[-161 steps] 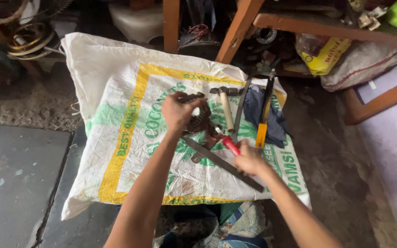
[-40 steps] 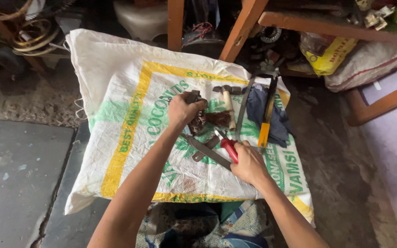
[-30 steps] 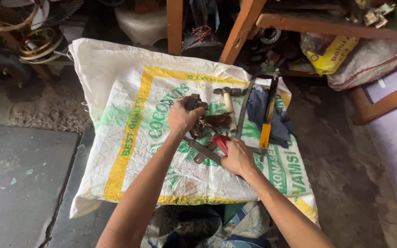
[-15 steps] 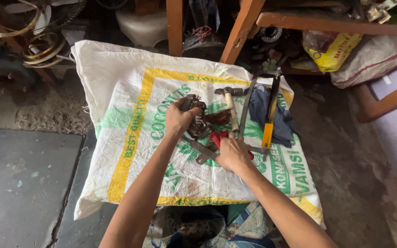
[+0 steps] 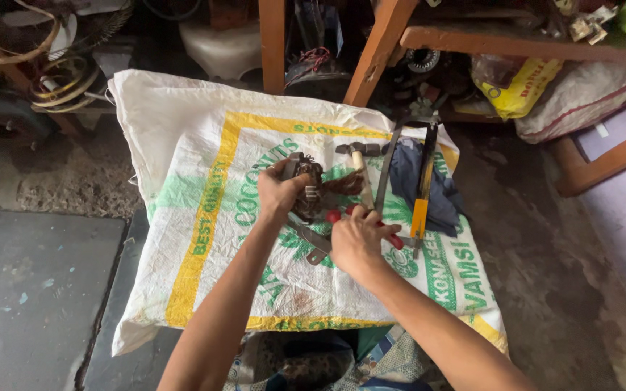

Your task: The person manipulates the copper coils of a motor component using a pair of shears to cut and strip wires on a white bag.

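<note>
Far left, coiled cable (image 5: 59,83) sits by the grey floor (image 5: 30,289), well apart from the work. Next comes the white sack (image 5: 182,145) with its yellow border and green print, spread flat as the work mat. Over its middle, the left hand (image 5: 278,194) is closed round a rusty metal part (image 5: 306,190), fingers wrapped over the top, holding it just above the sack. A flat grey bar (image 5: 311,240) runs out from under that part, angled down toward the near edge. Just beside it, the right hand (image 5: 356,242) is clenched on red-handled pliers (image 5: 394,240); the red grips poke out either side of the fist, and the nose end is hidden between the two hands, so whether it bites the part I cannot tell. Behind the hands lies a hammer (image 5: 357,161), head away, wooden handle pointing toward the fist. Right of that, a thin dark rod (image 5: 387,168), then a dark blue cloth (image 5: 407,177) with a long black-and-yellow tool (image 5: 424,190) lying across it. Far right, a yellow bag (image 5: 519,88) sits under the wooden frame (image 5: 516,38).
</note>
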